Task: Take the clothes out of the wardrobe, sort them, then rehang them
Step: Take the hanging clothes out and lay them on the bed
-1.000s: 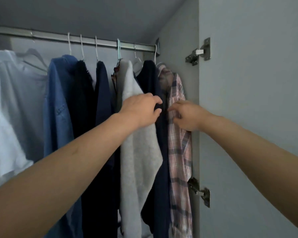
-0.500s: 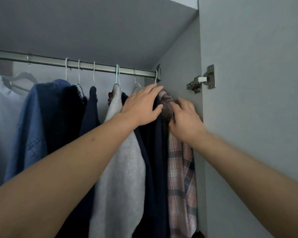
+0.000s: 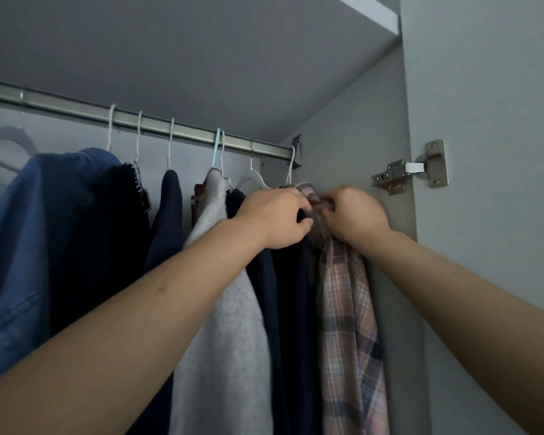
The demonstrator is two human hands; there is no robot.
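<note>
Fingers [image 3: 327, 206] of the right hand [image 3: 354, 216] are curled and pinched on the collar of the plaid shirt [image 3: 346, 309], right of centre in the frame, tight against the wardrobe's side wall [image 3: 352, 127]. The left hand [image 3: 275, 216] meets it there, fingers bent round the dark navy garment [image 3: 291, 309] beside the shirt, seemingly holding it aside. The shirt hangs last on the rail [image 3: 157, 125], its white hanger hook [image 3: 291, 164] over the bar near the bracket. I'd judge this the taking-out step, barely begun: the denim jacket [image 3: 29, 246], grey fleece [image 3: 226, 340] and others all hang in place. Next the hook needs lifting clear of the rail, then drawing outward past the door hinge [image 3: 409, 171].
</note>
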